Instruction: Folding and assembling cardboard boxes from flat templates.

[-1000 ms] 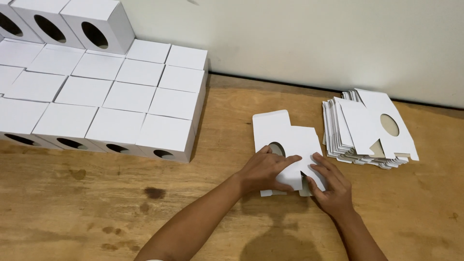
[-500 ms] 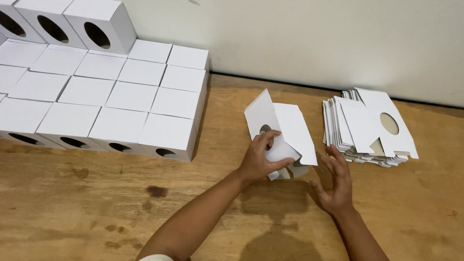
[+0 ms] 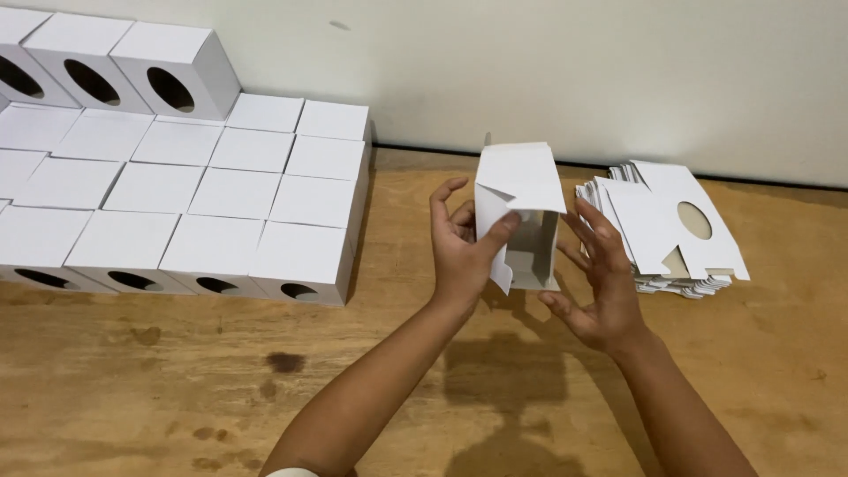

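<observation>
Left hand (image 3: 461, 247) grips the box (image 3: 519, 212) mid-air over the table (image 3: 177, 389), thumb on its front flap, fingers curled behind. Right hand (image 3: 601, 278) is open, fingers spread, fingertips at the box's right wall, not clasping. Box: white matte card, squared up, near end open, flaps loose. Flat blanks (image 3: 671, 230) stack just right, oval cutout on top. Finished boxes (image 3: 185, 177) are stacked left. Table is worn, stained wood.

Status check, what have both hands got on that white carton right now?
Left hand grips the half-opened white carton, thumb on its front. Right hand open, fingers at its side. Flat blanks stack right, finished boxes left; nothing between.
</observation>
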